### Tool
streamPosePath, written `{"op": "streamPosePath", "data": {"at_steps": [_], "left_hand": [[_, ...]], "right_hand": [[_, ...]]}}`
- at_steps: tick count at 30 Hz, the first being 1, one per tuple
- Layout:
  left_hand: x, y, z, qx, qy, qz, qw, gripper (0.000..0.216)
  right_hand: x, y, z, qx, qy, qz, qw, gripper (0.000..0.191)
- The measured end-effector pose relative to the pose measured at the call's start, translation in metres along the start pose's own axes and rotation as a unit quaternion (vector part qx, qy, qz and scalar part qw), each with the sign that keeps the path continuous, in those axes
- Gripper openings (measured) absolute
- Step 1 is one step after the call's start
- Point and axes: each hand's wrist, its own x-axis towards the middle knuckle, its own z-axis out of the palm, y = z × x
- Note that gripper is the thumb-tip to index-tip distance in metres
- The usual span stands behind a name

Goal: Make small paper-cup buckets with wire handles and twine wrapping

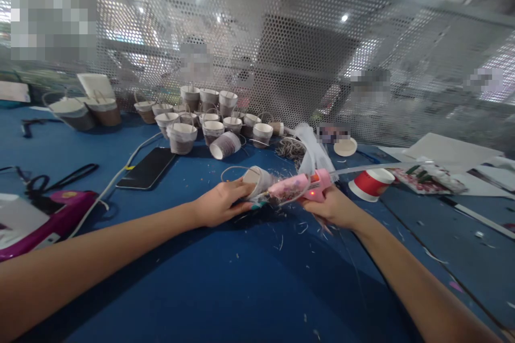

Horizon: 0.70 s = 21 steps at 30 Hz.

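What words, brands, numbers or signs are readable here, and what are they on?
No text can be read anywhere.
Red-and-white paper cup: any print on its red band is too blurred to read.
Pink plastic glue gun: marks on its barrel, nothing legible.
Glossy magenta device: a small pale patch, too blurred to read.

From where I stand, the pink plastic glue gun (pixel 295 184) in the right fingers (pixel 316 207) looks rough-barrelled; the small whitish round cup (pixel 262 179) at the left fingers (pixel 242 191), matt and papery.
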Motion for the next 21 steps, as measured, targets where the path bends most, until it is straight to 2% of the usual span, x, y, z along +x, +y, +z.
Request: {"op": "streamPosePath", "data": {"at_steps": [4, 11, 15, 21], "left_hand": [[-0.0002, 0.0009, -0.0003, 0.002, 0.004, 0.005, 1.0, 0.032], [-0.0005, 0.0009, 0.0001, 0.012, -0.002, -0.014, 1.0, 0.034], [-0.0004, -0.0002, 0.0004, 0.005, -0.004, -0.009, 1.0, 0.034], [-0.0001, 0.0017, -0.0014, 0.023, -0.005, -0.013, 1.0, 0.033]], "right_hand": [[-0.0001, -0.0016, 0.0002, -0.025, 0.021, -0.027, 0.999, 0.004], [-0.0012, -0.0038, 0.0024, 0.029, -0.025, 0.041, 0.998, 0.019], [-0.0003, -0.0013, 0.0026, -0.01, -0.001, 0.012, 1.0, 0.011], [0.0, 0.0019, -0.001, -0.098, 0.046, -0.049, 0.993, 0.013]]}}
